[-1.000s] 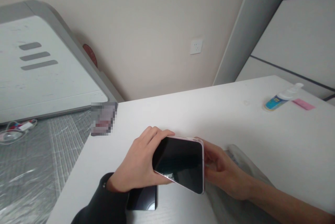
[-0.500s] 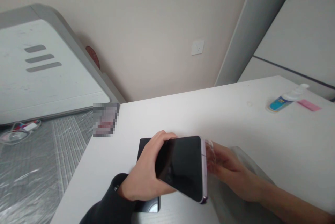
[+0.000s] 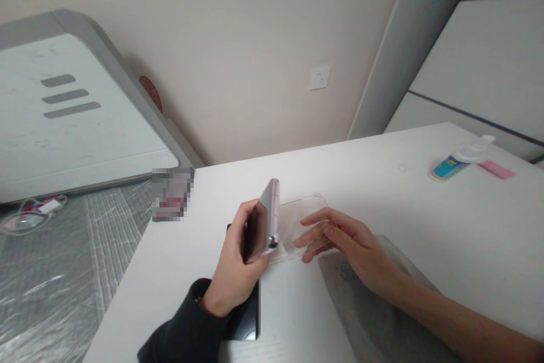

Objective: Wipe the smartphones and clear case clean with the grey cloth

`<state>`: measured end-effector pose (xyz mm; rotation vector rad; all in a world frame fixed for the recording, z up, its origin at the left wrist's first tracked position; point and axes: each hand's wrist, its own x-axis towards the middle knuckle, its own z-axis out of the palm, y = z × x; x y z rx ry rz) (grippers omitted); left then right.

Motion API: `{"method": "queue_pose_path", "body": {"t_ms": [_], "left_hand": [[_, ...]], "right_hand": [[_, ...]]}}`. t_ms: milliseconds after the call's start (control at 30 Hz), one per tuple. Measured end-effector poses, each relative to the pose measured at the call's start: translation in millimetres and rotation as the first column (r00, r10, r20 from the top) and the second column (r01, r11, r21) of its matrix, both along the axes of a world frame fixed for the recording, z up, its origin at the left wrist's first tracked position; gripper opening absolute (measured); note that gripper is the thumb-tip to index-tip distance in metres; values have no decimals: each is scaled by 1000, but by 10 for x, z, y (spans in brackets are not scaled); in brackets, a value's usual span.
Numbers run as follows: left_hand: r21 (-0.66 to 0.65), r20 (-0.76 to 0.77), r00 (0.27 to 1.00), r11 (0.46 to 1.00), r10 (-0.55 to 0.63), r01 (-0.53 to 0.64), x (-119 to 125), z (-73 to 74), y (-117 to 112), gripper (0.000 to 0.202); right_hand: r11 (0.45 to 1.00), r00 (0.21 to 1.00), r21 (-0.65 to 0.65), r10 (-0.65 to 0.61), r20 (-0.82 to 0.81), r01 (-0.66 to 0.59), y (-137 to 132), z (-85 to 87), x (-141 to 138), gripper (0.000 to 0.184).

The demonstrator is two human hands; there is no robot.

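White table point(image 3: 382, 182) stands against a beige wall with a wall socket point(image 3: 319, 77), its edge above plastic sheeting point(image 3: 51, 278) on the floor, while a large white panel with a grey rim point(image 3: 85, 108) leans at left. At the table's centre, a person's left hand point(image 3: 232, 261), in a dark sleeve point(image 3: 187, 323), grasps a pink-framed smartphone point(image 3: 267, 218) upright on its edge, fingers curled around its dark screen. The phone stands just beside a clear plastic phone case point(image 3: 304, 221) lying flat on the tabletop. The right hand point(image 3: 352, 241) is open and relaxed, its fingers point(image 3: 317, 233) spread over the case without gripping it, the wrist above a grey cloth point(image 3: 361, 306). A black glossy device point(image 3: 246, 317) lies beneath the left hand. Toward the far corner sit a blue-and-white tube point(image 3: 450, 166) and, just beside it, a pink strip point(image 3: 496, 169). A pixelated object point(image 3: 172, 194) at the far edge is too blurred to identify.
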<state>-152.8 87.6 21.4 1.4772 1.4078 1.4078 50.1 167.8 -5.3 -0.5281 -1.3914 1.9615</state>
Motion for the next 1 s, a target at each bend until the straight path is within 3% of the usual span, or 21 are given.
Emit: {"method": "queue_pose_path", "body": {"t_ms": [67,200,367,467,600,733,867,1000], "left_hand": [[38,130,991,999,-18,13,-10,-40,4,20],[40,379,925,998,35,-54,-13,-28,22,21],[60,512,850,982,122,-177,-45,130,96,27],[23,588,799,985,126,-173,-71,180,115,34],[-90,676,727,993,120,-80,-70,149,103,41],[-162,664,738,987,119,-12,-52,114,99,52],[-171,652,758,980,38,98,-39,106,97,77],[-180,670,743,967,-14,181,-13,103,89,89]], "right_hand": [[994,992,33,-107,69,105,48,12,-3,34],[965,953,85,-257,158,246,131,19,2,28],[955,915,81,-295,274,284,197,6,9,19],[966,913,88,-260,315,245,196,13,2,17],[983,911,112,-177,371,145,146,32,-13,15],[986,877,165,-73,476,-7,83,44,-20,20],[950,860,289,-45,508,-120,39,37,-13,26],[895,830,421,-121,544,-146,39,27,-10,21]]}}
